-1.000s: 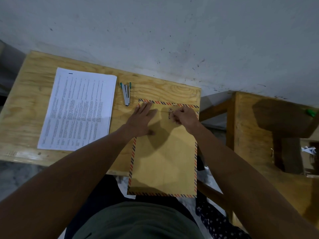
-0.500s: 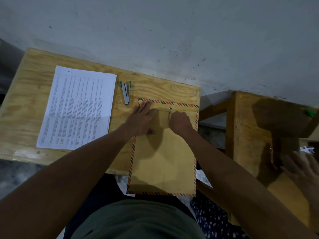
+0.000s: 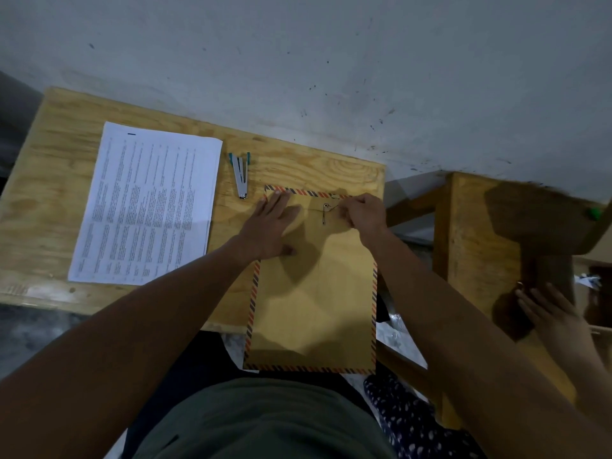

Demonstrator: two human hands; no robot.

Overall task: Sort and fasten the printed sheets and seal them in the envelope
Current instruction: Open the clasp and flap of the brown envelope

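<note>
A brown envelope (image 3: 311, 293) with a striped red-and-blue border lies lengthwise on the right part of a plywood table (image 3: 59, 193), its near end overhanging the table's front edge above the person's lap; near its far end sit two small round fasteners, one above the other (image 3: 325, 213), with a thin string running from the upper one toward the right; the right hand (image 3: 362, 215) rests at the envelope's far right corner, fingers curled together and pinching that string; the left hand (image 3: 275, 226) lies flat on the envelope's far left part, fingers extended and spread, pressing the paper down and gripping nothing; just beyond the envelope's far left corner a small metal stapler (image 3: 240, 175) with green ends lies on the wood, apart from both hands; left of the stapler a stack of printed sheets (image 3: 145, 207) lies flat with dense lines of text facing up, well apart from the envelope; a grey marked wall (image 3: 331, 61) rises behind the table; to the right stands a second wooden table (image 3: 470, 243), and another person's hand (image 3: 549, 313) shows at its near right side beside a dark object that is too blurred to identify.
</note>
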